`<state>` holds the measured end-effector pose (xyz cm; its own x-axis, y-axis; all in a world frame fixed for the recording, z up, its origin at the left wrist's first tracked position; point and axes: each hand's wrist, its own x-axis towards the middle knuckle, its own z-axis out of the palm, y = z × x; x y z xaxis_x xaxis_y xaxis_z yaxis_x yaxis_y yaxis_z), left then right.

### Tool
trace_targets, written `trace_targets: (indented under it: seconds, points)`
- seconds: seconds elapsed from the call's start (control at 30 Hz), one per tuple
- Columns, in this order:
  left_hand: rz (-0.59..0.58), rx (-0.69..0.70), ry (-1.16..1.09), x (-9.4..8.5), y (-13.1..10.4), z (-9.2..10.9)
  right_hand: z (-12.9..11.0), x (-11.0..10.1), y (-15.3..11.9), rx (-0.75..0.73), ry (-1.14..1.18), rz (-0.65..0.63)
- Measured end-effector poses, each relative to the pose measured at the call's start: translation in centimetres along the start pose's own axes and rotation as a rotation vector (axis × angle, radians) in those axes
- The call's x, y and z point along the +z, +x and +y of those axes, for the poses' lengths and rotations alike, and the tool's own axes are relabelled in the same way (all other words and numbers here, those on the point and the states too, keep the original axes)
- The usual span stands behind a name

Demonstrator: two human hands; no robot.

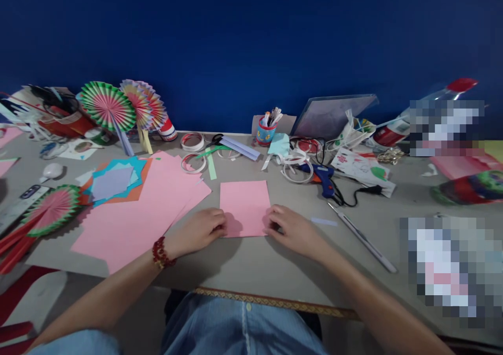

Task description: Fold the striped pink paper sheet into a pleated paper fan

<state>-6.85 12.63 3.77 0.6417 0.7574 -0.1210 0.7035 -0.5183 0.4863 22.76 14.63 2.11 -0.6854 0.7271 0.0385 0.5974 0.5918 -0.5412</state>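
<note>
A pink square sheet lies flat on the grey table in front of me. At its lower left edge rests my left hand, its fingers curled together, with a red bead bracelet on the wrist. My right hand touches the lower right edge, thumb and fingers bent. Whether either hand grips the paper is hard to tell. Larger pink sheets lie to the left, with blue, orange and lilac pieces on top.
Folded paper fans stand at the back left; another fan lies nearer. Tape rolls, a pen cup and a blue glue gun sit towards the back. A cutter knife lies right of my right hand.
</note>
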Motion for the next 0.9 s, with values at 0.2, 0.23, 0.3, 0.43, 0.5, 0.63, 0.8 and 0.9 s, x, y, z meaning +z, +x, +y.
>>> trace_targets:
  seconds: [0.2,0.23,0.3,0.43,0.5,0.63,0.8,0.9]
  points:
    - [-0.007,-0.003,0.007,0.1,-0.1,0.0,0.5,-0.2,-0.1,0.013,0.091,0.005]
    - [-0.009,-0.006,0.013,0.1,-0.1,0.0,0.5,-0.2,-0.1,0.018,0.101,0.004]
    - [-0.011,-0.006,0.016,0.2,0.0,0.0,0.6,-0.2,-0.1,0.027,0.122,-0.001]
    - [-0.005,-0.007,0.005,0.1,0.0,0.0,0.7,-0.3,0.0,0.03,0.152,-0.009]
    - [-0.01,-0.013,0.003,0.1,0.0,0.0,0.8,-0.3,0.0,0.027,0.157,-0.008]
    - [-0.019,-0.024,0.004,0.1,0.0,0.1,1.0,-0.3,-0.1,0.019,0.167,-0.012]
    - [-0.027,-0.019,0.005,0.2,0.0,0.0,1.1,-0.4,-0.1,-0.006,0.18,-0.022]
    - [-0.042,-0.021,0.003,0.2,0.1,-0.1,1.1,-0.6,0.0,-0.011,0.188,-0.029]
